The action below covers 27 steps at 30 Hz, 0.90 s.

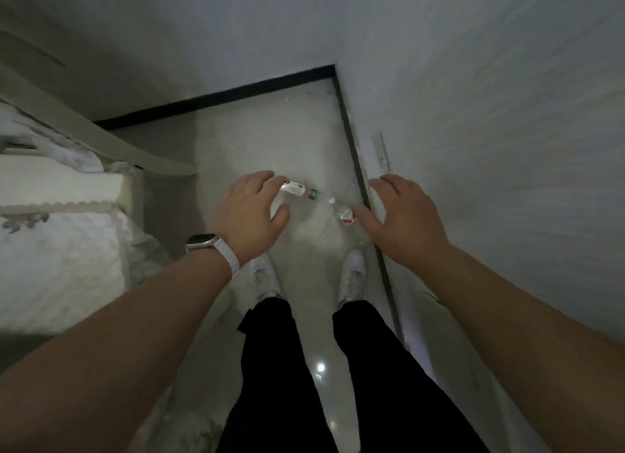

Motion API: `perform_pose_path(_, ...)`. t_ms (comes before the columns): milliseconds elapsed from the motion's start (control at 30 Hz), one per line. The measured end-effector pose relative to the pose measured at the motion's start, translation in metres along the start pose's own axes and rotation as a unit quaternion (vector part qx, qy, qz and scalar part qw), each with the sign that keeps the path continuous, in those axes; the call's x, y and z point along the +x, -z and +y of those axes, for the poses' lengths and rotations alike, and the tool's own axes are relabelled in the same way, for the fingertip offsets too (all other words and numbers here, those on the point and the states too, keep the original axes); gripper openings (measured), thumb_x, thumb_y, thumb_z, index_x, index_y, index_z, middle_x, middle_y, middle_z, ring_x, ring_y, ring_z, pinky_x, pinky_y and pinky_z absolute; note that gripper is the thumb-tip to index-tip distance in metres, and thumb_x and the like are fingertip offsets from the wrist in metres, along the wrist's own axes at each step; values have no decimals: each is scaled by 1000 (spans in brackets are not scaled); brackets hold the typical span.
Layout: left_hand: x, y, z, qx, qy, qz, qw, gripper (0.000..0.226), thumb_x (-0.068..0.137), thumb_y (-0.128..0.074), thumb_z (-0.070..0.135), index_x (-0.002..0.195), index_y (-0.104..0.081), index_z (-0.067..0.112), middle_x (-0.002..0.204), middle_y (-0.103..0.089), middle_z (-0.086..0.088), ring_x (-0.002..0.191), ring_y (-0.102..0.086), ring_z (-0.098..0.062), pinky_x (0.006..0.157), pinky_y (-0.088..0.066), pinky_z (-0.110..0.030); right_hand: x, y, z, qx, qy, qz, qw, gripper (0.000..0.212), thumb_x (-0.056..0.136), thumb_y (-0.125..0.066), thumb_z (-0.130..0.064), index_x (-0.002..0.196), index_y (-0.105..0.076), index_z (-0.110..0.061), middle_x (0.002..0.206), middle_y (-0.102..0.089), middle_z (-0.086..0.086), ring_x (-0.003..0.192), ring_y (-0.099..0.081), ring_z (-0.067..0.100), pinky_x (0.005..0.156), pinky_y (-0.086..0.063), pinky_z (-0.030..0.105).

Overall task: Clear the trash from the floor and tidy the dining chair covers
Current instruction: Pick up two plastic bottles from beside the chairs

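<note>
Two clear plastic bottles lie on the pale tiled floor (270, 138) in a corner. One bottle (299, 189) has a red-white label and a green cap pointing right. The other bottle (345, 214) has a red label and lies by the dark baseboard. My left hand (252, 212) hovers with fingers spread over the first bottle's base, hiding part of it. My right hand (402, 215) reaches with spread fingers over the second bottle, its thumb beside the label. Neither hand holds anything.
A dining chair with a white, lace-edged floral cover (57, 249) stands at the left. White walls meet at the corner above, with a black baseboard (216, 97) along them. My feet in white shoes (353, 273) stand just behind the bottles.
</note>
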State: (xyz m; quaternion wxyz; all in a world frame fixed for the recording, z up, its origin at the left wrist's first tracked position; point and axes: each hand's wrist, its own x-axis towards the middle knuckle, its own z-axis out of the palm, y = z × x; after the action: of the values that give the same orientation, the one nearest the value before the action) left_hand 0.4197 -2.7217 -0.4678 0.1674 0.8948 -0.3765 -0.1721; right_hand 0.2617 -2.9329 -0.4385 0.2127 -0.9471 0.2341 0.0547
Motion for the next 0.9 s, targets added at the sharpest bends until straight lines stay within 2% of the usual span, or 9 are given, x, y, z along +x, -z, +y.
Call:
perform_pose_path(200, 52, -146, -76, -29, 45, -47, 997, 54, 83, -48, 40, 123, -64, 7, 123, -64, -16, 111, -60, -37, 94, -49, -46, 45, -137, 68, 43, -93, -48, 994, 47, 90, -65, -30, 129, -54, -5, 128, -55, 17, 110, -53, 37, 90, -45, 45)
perform_pose_path(367, 77, -268, -130, -15, 39, -88, 995, 60, 83, -46, 44, 126, -61, 6, 126, -61, -17, 113, -58, -38, 96, -48, -46, 66, -249, 133, 69, -176, -62, 980, 58, 92, -59, -43, 138, -46, -10, 138, -48, 11, 123, -45, 29, 100, -38, 39)
perform_pose_path(433, 88, -309, -146, -7, 30, -104, 994, 61, 82, -46, 44, 127, -61, 6, 128, -61, -19, 114, -58, -39, 95, -49, -47, 67, -289, 155, 86, -192, -83, 974, 58, 91, -57, -47, 137, -47, -14, 135, -50, 10, 121, -48, 28, 102, -42, 42)
perform_pose_path(500, 101, -344, -160, 2, 29, -112, 993, 63, 81, -46, 44, 128, -60, 5, 129, -60, -20, 116, -58, -40, 95, -49, -48, 69, -328, 174, 104, -190, -104, 971, 50, 87, -56, -50, 126, -53, -19, 121, -56, 8, 109, -55, 28, 91, -50, 47)
perform_pose_path(567, 113, -373, -174, 16, 32, -128, 991, 67, 79, -46, 45, 132, -57, 5, 133, -57, -22, 120, -56, -40, 98, -48, -49, 73, -367, 188, 100, -193, -127, 968, 46, 84, -56, -52, 116, -55, -19, 111, -59, 8, 99, -58, 29, 82, -53, 46)
perform_pose_path(667, 131, -406, -195, 47, 30, -155, 986, 71, 77, -50, 44, 137, -52, 6, 142, -50, -23, 128, -49, -40, 103, -44, -50, 78, -414, 202, 63, -205, -145, 966, 52, 79, -55, -54, 110, -55, -13, 107, -59, 13, 96, -58, 35, 77, -52, 44)
perform_pose_path(733, 144, -423, -210, 65, 17, -151, 986, 73, 75, -53, 45, 137, -52, 6, 143, -49, -22, 130, -48, -40, 103, -43, -51, 78, -439, 207, 27, -215, -148, 965, 59, 77, -61, -52, 118, -52, -11, 114, -57, 17, 101, -56, 37, 80, -51, 44)
perform_pose_path(800, 158, -434, -223, 70, 15, -147, 987, 81, 71, -48, 55, 138, -52, 9, 144, -49, -20, 132, -46, -39, 105, -41, -51, 79, -459, 212, 7, -220, -151, 964, 69, 76, -68, -46, 131, -45, -11, 122, -52, 19, 109, -52, 38, 85, -47, 45)
perform_pose_path(900, 179, -442, -236, 86, 29, -168, 982, 91, 65, -44, 65, 142, -48, 17, 147, -47, -14, 137, -39, -37, 111, -33, -53, 85, -480, 222, 15, -228, -164, 960, 78, 77, -71, -43, 140, -36, -14, 129, -48, 19, 114, -49, 39, 90, -46, 47)
